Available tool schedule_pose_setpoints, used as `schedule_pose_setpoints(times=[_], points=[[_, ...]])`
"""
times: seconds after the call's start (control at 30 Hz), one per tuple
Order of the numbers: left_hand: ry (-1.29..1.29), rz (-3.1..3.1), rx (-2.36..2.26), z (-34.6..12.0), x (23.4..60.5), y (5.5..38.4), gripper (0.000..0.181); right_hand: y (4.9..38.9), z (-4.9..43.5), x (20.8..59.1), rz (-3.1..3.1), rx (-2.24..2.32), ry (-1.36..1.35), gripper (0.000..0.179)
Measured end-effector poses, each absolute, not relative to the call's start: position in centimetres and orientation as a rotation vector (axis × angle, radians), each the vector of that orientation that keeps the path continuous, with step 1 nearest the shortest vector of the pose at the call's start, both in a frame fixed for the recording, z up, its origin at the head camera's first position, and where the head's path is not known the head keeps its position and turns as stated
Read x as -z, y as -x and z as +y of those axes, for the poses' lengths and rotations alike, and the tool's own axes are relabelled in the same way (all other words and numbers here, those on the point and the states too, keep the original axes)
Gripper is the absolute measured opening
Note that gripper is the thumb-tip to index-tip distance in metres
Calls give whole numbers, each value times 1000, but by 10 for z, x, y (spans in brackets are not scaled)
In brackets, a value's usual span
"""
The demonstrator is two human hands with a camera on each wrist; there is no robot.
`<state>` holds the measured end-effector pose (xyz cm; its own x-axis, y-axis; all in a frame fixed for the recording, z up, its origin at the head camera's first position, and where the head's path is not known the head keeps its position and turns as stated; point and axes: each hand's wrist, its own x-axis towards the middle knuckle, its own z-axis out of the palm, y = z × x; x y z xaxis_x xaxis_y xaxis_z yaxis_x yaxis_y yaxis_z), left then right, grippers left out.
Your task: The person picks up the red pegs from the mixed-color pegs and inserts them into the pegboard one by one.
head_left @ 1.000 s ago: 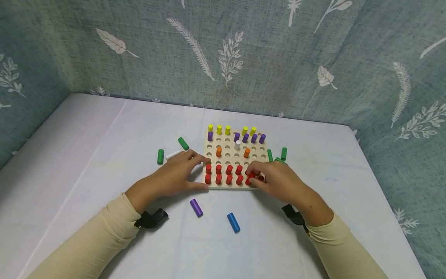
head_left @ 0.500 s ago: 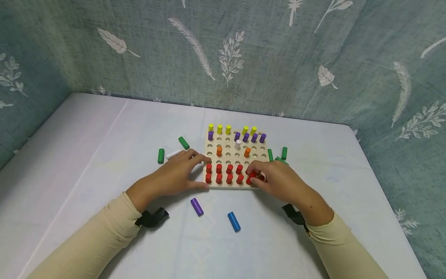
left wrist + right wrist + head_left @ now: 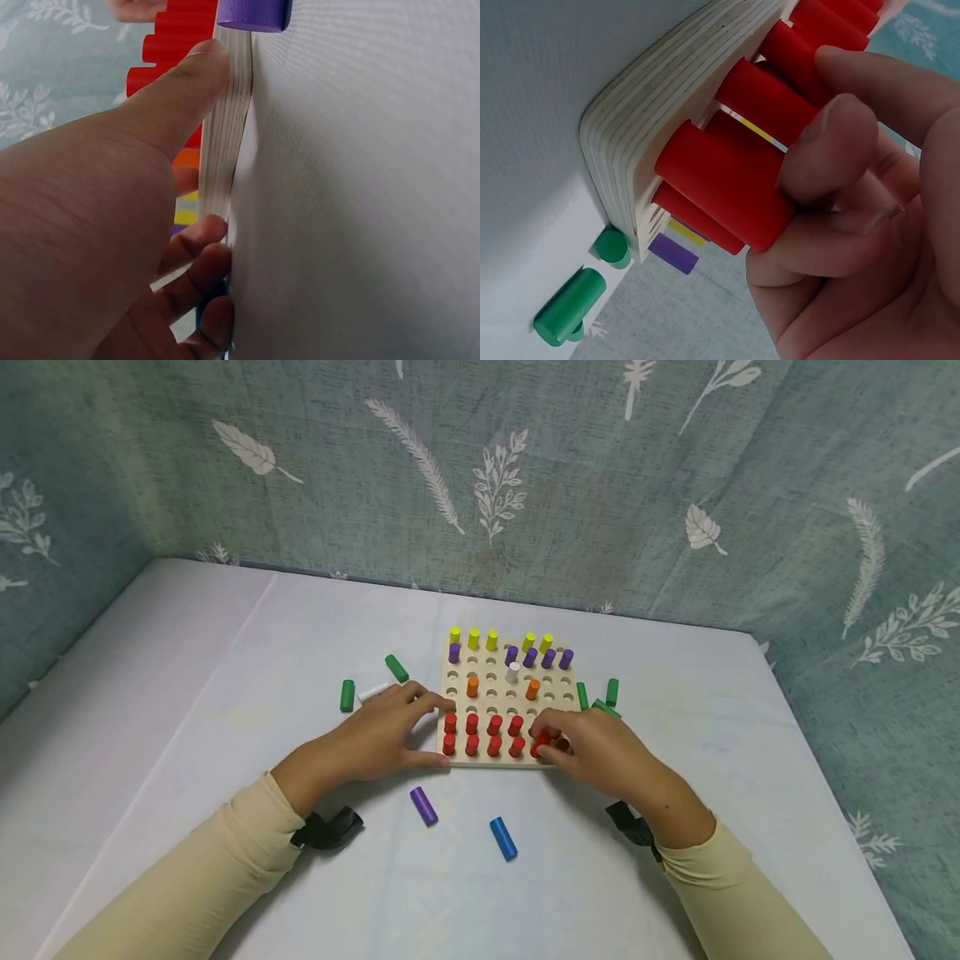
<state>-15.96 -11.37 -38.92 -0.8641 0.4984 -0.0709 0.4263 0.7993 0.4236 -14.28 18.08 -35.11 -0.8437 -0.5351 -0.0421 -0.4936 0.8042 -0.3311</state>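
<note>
A pale wooden pegboard point(image 3: 491, 695) lies on the table, with several coloured pegs upright in its holes. My left hand point(image 3: 384, 732) spreads around its near left corner. The left thumb point(image 3: 199, 71) rests against the board's layered edge; the index finger touches its left side. At the near right corner my right hand point(image 3: 596, 743) pinches a red peg point(image 3: 539, 744) between thumb and fingers. In the right wrist view a red peg point(image 3: 724, 176) stands beside the fingertips, with other red pegs around. The right fingers partly hide the pegs there in the head view.
A purple peg point(image 3: 423, 806) and a blue peg point(image 3: 503, 838) lie in front of the board. Green pegs point(image 3: 347, 695) and a white peg point(image 3: 373, 691) are to its left. Several green pegs point(image 3: 612, 692) lie right of it. A leaf-print cloth point(image 3: 480, 485) hangs behind.
The whole head view shifts very slightly. Both hands stay almost in place, the right one still at the red pegs on the near right corner.
</note>
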Motion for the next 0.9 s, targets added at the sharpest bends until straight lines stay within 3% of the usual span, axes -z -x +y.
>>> schedule_pose_setpoints(times=[0.9], points=[[-736, 2804, -626, -117, 401, 163, 76, 144, 177, 364, 2909, 430, 881, 18]])
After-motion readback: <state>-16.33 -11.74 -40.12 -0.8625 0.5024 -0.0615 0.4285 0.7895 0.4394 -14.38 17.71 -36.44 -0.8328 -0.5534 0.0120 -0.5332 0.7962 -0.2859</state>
